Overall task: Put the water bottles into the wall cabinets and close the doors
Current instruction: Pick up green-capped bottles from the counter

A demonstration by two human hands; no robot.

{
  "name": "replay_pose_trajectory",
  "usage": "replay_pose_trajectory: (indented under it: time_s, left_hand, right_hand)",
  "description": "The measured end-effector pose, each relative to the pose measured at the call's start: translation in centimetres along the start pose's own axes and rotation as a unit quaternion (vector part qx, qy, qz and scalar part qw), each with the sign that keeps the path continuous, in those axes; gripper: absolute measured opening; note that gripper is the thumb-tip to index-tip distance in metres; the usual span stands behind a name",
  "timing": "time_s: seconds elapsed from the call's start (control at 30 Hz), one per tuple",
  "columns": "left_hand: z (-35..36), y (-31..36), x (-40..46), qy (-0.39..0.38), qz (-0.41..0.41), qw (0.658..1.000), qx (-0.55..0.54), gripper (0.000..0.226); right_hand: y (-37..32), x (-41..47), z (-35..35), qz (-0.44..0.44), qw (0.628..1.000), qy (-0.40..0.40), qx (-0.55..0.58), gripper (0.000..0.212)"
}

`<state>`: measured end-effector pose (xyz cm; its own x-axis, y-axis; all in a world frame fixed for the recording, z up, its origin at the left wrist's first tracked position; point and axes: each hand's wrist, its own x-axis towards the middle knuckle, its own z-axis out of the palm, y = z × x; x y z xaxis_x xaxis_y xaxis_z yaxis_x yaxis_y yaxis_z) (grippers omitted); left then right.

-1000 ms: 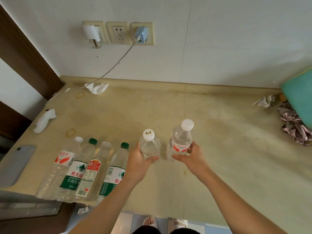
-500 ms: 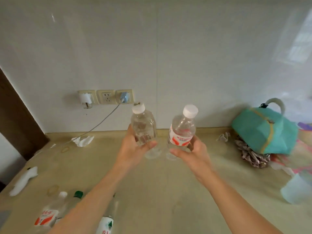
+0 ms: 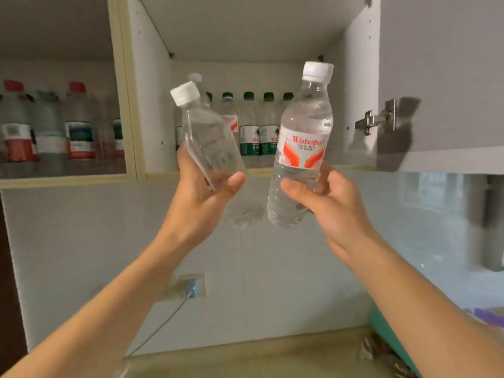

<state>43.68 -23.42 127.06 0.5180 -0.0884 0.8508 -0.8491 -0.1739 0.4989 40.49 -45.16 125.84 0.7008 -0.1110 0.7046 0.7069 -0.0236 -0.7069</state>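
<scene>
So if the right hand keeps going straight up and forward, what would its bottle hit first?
Probably the green-capped bottles at the back of the open white cabinet; the right hand holds a red-labelled clear bottle. Depth is unclear.

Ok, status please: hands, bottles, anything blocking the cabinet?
Left hand grips unlabelled bottle, tilted. Right hand grips Wahaha bottle. Both below open cabinet. Green-capped bottles at back.

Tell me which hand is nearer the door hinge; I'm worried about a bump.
Right. The right hand is below and left of the hinge; the left hand is farther left.
</scene>
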Motion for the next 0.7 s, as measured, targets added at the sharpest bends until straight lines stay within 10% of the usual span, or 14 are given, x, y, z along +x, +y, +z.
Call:
replay_pose_trajectory:
  time_s: [0.4,0.7]
  left_hand:
    - [-0.3,2.3,12.1,0.011,-0.026,0.995,0.101,0.083]
    - [0.9,-2.6,14.4,0.030,-0.081,0.983,0.165,0.046]
  right_hand:
    - [-2.6,11.9,1.3,0.017,0.996,0.025,-0.085,0.020]
    - [0.0,18.0,1.3,0.108,0.963,-0.044,-0.244,0.055]
